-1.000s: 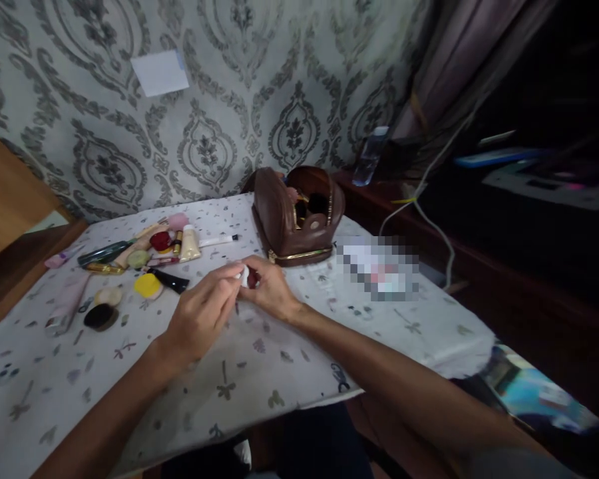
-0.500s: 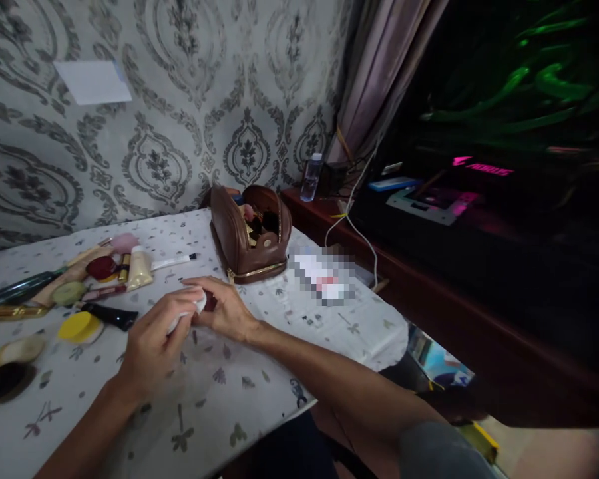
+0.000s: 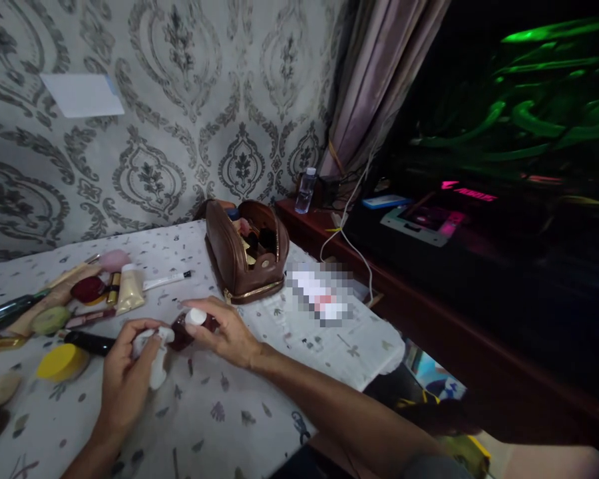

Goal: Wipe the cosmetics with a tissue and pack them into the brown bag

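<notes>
My left hand (image 3: pixel 122 372) pinches a crumpled white wipe (image 3: pixel 158 369), part of which hangs below the fingers. Close beside it, my right hand (image 3: pixel 234 336) grips a small dark red bottle (image 3: pixel 180 334) with a white cap (image 3: pixel 196 317). The right thumb and fingers cover part of the bottle. One edge of the wipe is near the bottle's left side; whether they touch I cannot tell. Behind the right hand stands a brown cosmetic bag (image 3: pixel 224 256), unzipped, with make-up items inside.
Cosmetics lie on the left of the patterned tablecloth (image 3: pixel 219 426): a yellow-lidded jar (image 3: pixel 62 361), a cream tube (image 3: pixel 130 287), a black tube (image 3: pixel 90 342) and a pink sponge (image 3: pixel 114 259). A blurred-out white item (image 3: pixel 319 293) lies right of the bag. A clear bottle (image 3: pixel 305 191) stands behind.
My hands have moved apart slightly, the left going left and down with the wipe. More of the red bottle and its white cap now shows. The view has shifted a little.
</notes>
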`<state>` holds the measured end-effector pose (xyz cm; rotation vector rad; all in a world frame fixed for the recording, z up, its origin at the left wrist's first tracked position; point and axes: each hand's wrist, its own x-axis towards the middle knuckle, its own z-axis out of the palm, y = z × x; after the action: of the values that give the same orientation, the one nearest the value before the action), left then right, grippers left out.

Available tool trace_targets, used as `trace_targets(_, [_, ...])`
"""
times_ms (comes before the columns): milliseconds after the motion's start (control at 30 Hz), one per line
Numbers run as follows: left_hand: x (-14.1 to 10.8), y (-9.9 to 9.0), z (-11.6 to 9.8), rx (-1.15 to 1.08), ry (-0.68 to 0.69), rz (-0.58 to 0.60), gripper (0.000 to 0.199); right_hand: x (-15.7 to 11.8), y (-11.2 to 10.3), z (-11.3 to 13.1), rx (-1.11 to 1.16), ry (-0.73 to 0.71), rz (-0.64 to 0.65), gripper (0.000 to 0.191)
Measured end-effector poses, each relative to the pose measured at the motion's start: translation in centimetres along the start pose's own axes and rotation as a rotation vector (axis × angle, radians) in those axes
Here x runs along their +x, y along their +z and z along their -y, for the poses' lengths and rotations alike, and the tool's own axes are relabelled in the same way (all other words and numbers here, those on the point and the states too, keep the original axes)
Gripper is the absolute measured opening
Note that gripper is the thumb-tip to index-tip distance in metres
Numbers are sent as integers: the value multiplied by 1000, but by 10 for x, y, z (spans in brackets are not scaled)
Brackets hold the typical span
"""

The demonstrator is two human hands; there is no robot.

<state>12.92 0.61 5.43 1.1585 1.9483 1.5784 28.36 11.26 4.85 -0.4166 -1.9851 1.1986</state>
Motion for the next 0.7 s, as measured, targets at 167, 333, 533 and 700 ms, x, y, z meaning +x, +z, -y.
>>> trace_targets(167, [2,-2,3,143,-13,115,34,-2,-1,5,-65,-2,-49,38])
trace_targets(333, [5,-4,12,169,5,159,34,-3,1,2,-148,-56,-101,30])
trace_targets(533, [6,-2,19,191,-19,170,36,4,-24,22,-238,-113,-133,20])
trace_targets(700, [11,-3,26,225,48,167,32,33,-100,77,-296,-131,-256,20])
